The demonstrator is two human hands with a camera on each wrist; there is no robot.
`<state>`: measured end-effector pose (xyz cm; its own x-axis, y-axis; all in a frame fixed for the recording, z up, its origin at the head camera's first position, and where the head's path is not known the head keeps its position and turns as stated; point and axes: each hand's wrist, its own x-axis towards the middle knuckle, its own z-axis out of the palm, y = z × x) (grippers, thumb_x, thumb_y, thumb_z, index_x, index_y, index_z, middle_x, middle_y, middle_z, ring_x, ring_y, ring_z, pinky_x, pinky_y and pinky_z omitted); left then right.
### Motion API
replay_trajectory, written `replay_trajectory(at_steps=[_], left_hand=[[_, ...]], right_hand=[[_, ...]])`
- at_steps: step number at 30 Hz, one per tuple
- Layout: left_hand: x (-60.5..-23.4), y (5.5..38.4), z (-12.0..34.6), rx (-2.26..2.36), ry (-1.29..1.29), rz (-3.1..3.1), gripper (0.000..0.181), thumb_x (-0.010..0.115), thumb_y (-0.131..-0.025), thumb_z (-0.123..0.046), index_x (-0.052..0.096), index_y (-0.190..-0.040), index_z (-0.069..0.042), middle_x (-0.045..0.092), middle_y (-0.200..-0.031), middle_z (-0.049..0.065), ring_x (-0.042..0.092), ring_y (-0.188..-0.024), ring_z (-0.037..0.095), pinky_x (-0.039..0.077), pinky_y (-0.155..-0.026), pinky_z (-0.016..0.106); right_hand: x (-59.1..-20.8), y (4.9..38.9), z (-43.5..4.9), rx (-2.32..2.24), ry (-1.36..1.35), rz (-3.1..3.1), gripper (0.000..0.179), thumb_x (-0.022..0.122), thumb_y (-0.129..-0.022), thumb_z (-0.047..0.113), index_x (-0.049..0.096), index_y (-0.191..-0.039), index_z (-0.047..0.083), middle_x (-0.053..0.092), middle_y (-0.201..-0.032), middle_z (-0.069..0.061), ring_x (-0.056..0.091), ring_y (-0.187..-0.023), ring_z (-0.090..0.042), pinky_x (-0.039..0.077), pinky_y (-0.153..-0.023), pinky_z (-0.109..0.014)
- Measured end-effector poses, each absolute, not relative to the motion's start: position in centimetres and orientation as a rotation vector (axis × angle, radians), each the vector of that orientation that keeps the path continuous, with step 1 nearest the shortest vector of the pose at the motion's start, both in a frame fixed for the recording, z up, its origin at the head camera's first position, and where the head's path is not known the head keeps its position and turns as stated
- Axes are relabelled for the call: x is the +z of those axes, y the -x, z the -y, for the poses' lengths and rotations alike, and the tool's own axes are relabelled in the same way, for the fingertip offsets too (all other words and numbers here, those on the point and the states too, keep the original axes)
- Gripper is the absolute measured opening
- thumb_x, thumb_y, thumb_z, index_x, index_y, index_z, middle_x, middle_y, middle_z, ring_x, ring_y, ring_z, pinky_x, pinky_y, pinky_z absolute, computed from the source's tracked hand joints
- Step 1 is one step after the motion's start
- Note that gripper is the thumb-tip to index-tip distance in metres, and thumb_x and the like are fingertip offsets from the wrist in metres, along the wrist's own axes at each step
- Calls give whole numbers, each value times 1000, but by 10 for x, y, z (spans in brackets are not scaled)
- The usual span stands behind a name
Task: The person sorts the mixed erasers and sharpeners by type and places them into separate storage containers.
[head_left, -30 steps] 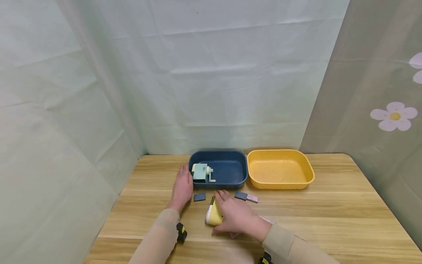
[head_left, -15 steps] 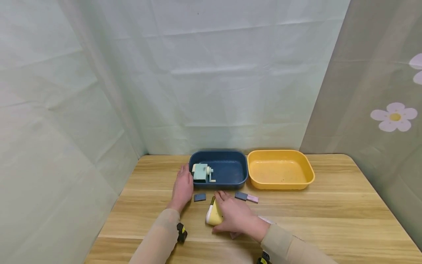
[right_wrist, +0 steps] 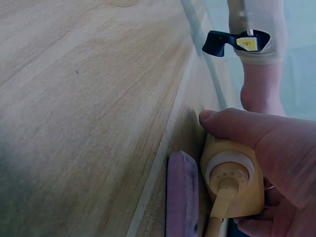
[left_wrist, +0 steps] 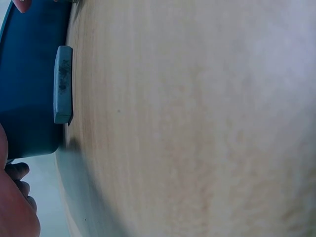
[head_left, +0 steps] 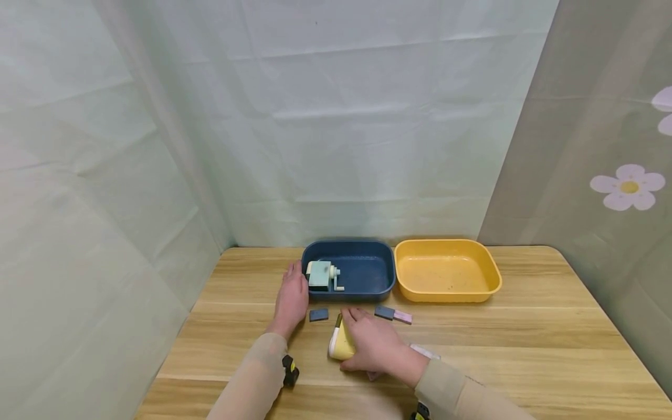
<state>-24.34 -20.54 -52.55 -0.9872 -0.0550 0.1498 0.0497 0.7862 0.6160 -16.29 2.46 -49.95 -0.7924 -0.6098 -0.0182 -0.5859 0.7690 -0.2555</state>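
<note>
My right hand (head_left: 375, 341) grips a yellow pencil sharpener (head_left: 343, 343) with a white edge, close over the table in front of the blue bin (head_left: 367, 294). In the right wrist view, its yellow crank (right_wrist: 228, 190) shows below my thumb; part of the body is hidden behind my fingers. My left hand (head_left: 292, 297) lies along the left end of the blue bin, fingers extended toward its rim. Inside that bin, at the left, sits a light green pencil sharpener (head_left: 319, 274) with its crank facing right.
A yellow bin (head_left: 448, 296) stands right of the blue one. On the table lie a dark eraser-like block (head_left: 318, 315), another dark block (head_left: 384, 312) touching a pink block (head_left: 402, 317), and a pale block (head_left: 425, 352). One pink block (right_wrist: 181, 195) lies beside the crank.
The right hand has shifted very slightly, with the yellow sharpener still in its grip. The left hand and the bins have stayed in place.
</note>
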Motion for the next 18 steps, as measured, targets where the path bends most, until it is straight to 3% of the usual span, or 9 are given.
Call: replay_trajectory(at_steps=[18], left_hand=[[-528,244,206,-956,-15,2819,53,33,-116,-17,32,-162,10,35,-168,28,25,-160,38,18,-130,52]], right_hand=[[-497,162,-24,-356,995,-2848,114,95,-71,57,48,-156,-2,61,-148,-17,61,-134,-30,53,-110,-40]])
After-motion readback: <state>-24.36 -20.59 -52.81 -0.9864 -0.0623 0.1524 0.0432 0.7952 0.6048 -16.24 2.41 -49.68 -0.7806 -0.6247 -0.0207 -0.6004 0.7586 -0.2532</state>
